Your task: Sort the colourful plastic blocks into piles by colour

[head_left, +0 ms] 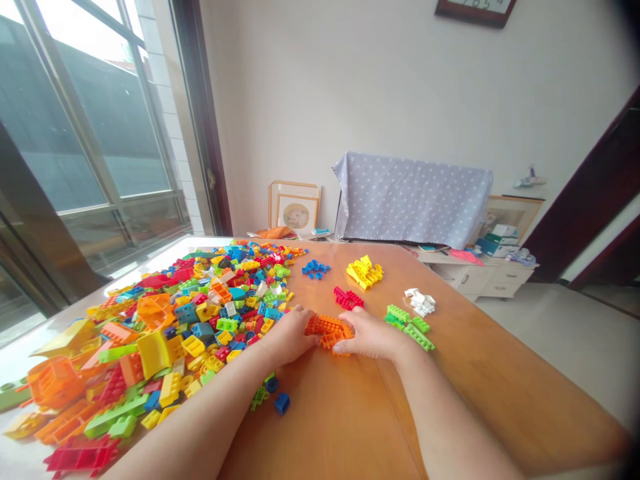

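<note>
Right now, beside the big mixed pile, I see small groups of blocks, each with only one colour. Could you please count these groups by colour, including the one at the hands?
Blue group: 1
Yellow group: 1
Red group: 1
White group: 1
Green group: 1
Orange group, between left hand and right hand: 1
Total: 6 groups

A polka-dot cloth [415, 200], framed picture [297, 215] and drawer cabinet [487, 281] suggest a home.
</note>
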Available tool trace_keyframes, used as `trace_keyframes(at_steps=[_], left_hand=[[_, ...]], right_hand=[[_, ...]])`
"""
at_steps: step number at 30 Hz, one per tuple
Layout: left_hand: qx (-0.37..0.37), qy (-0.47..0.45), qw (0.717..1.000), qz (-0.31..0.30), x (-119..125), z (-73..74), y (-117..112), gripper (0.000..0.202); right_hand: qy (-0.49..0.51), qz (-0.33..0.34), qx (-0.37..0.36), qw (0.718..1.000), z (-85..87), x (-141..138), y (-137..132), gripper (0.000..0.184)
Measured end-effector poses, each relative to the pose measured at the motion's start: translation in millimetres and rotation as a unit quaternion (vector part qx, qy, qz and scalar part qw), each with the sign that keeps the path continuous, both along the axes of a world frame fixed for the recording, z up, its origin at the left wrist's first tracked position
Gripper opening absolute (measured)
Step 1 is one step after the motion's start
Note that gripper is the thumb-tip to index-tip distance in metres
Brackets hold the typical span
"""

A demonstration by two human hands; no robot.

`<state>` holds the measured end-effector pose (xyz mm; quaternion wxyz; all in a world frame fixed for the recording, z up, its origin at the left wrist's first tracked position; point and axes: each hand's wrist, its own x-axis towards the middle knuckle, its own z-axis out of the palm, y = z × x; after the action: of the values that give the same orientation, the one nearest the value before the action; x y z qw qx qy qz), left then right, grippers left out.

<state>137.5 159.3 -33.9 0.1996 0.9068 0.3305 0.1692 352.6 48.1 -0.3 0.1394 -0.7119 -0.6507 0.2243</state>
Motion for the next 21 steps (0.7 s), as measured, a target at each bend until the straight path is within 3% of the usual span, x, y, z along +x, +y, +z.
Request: trace_keyframes(at_steps=[6, 11, 15, 21], left_hand=[[-0.002, -0.007, 1.000, 0.002, -2, -0.7, 1, 0.036], [-0.012, -0.007, 1.000, 0.010, -5, 4.1, -4, 0.042], [-0.005, -0.010, 1.000, 0.028, -9, 17.4, -8, 0.050], [0.042, -0.011, 0.995, 0.094, -34, 49.2, 11, 0.037]], right_hand=[[0.002, 0.001, 0.004, 1.000, 6.8, -4, -4, 0.059], [0.013, 0.022, 0.020, 0.999, -1.3, 0, -2, 0.063], [0.001, 0.005, 0.062, 0.998, -10.0, 3, 2, 0.079], [0.002, 0.003, 0.134, 0.991, -8.5, -2, 4, 0.065]])
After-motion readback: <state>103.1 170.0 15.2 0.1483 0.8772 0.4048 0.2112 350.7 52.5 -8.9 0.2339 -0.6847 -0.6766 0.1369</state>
